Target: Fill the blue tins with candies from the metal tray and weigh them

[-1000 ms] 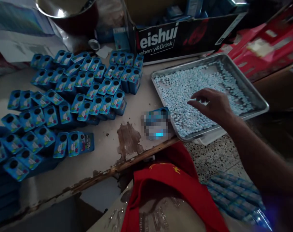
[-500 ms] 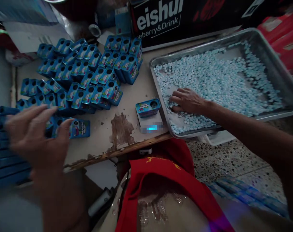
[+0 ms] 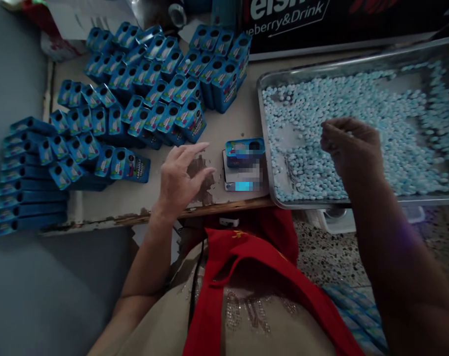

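My left hand [image 3: 182,178] hovers over the bare, chipped part of the tabletop, its thumb and fingers apart and holding nothing. Just right of it, a blue box with a round dark hole [image 3: 237,157] rests on a small white scale [image 3: 242,173] with a lit display. Above a metal tray [image 3: 265,143] of pale blue and white candies [image 3: 313,163], my right hand [image 3: 352,148] is closed with fingertips pinched together. What lies inside that pinch is hidden.
Many blue boxes with round holes [image 3: 146,74] stand packed at the left and back of the table. More lie stacked on their sides [image 3: 31,198] at the left edge. Behind the tray stands a black carton [image 3: 302,29]. A white plastic container [image 3: 339,222] sits below the tray.
My left hand has moved right, from the blue boxes toward the scale. My right hand has lifted out of the candies and its fingers have pinched together. The view has shifted.
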A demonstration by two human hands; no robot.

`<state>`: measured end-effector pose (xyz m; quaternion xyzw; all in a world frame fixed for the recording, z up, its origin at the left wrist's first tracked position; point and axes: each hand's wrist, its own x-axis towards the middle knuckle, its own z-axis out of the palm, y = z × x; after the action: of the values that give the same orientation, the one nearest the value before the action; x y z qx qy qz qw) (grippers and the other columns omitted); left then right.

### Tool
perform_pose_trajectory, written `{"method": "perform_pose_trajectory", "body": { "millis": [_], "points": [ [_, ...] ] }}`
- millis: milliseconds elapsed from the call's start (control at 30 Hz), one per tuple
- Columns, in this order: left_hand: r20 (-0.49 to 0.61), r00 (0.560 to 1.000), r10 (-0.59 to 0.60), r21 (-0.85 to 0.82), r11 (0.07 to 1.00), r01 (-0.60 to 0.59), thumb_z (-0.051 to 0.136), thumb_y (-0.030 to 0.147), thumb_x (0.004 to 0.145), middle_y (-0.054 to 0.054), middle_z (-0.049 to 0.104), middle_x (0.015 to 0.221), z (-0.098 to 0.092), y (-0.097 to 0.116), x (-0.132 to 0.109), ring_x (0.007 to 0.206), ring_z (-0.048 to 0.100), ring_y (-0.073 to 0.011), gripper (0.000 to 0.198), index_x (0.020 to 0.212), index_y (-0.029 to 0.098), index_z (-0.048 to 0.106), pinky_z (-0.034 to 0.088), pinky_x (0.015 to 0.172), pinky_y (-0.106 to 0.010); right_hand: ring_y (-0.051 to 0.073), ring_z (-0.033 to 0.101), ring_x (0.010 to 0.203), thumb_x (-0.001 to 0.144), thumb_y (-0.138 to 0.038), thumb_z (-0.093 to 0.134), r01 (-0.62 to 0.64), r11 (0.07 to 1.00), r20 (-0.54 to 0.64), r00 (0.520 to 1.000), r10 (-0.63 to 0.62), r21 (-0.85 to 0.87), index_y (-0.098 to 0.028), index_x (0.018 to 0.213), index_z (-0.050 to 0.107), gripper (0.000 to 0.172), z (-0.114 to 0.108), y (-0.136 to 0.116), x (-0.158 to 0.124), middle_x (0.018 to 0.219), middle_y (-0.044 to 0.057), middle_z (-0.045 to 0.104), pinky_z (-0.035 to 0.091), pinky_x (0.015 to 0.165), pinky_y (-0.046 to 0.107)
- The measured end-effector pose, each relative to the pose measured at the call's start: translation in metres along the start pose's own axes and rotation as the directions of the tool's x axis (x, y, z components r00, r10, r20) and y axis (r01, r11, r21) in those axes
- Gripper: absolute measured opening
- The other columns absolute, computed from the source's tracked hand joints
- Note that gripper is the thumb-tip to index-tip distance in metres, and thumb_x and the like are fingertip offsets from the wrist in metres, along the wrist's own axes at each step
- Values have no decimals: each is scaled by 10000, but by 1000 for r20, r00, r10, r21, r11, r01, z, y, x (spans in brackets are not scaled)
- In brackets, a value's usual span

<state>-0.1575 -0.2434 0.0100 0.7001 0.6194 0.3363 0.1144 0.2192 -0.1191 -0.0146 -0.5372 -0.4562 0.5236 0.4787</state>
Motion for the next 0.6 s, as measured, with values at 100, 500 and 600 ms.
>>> {"method": "perform_pose_trajectory", "body": {
  "millis": [100,500,600],
  "points": [
    [21,1000,9,-71,997,-7,890,476,977,-74,821,1346,6,3,2,1259,775,-295,471,1389,285,765,623,1169,-448,97,443,595,844,-301,909,14,989,-55,998,-22,-146,-193,846,796,156,8,0,-2,710,0,580,287,547,262],
    [53,999,-9,-347,938,27,979,480,897,-120,743,1492,73,-3,15,1339,749,-299,896,1635,281,510,623,1169,-444,228,708,876,1001,-522,678,199,942,70,980,-187,-270,-241,752,734,379,27,5,-1,853,68,749,568,959,425],
    [58,998,34,-308,951,-15,1009,399,872,-105,750,1462,87,12,27,1341,746,-297,799,1541,261,595,630,1167,-446,304,752,1234,1008,-515,692,441,770,249,897,-365,-461,-249,810,822,356,34,3,-10,1195,106,858,457,1222,505]
  ]
}}
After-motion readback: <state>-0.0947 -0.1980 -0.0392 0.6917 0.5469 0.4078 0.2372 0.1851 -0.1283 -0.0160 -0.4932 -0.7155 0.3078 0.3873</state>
